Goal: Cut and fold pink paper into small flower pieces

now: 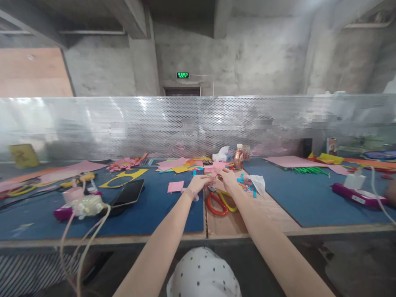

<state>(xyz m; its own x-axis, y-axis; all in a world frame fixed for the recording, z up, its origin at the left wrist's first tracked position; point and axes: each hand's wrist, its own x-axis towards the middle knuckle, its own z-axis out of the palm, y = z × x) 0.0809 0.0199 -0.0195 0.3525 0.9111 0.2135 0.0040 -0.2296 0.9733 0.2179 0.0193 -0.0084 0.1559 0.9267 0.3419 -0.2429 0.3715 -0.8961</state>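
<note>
My left hand (199,182) and my right hand (228,178) are close together over the gap between two blue mats, fingers bent inward around a small piece of pink paper (209,170). Parts of the fingertips and paper are too small to make out. Below them lie scissors (217,206) with red and yellow handles, partly covered by my right arm. A pink paper square (175,187) rests to the left of my left hand. Right of my right hand are blue and orange paper scraps (247,185) and a crumpled white tissue (258,184).
A bottle (239,157) and a tissue pack (221,154) stand behind my hands. On the left are a dark phone (128,193), a power strip (62,212) with cables, and yellow cut paper (123,177). A perforated metal screen (139,123) borders the table's back.
</note>
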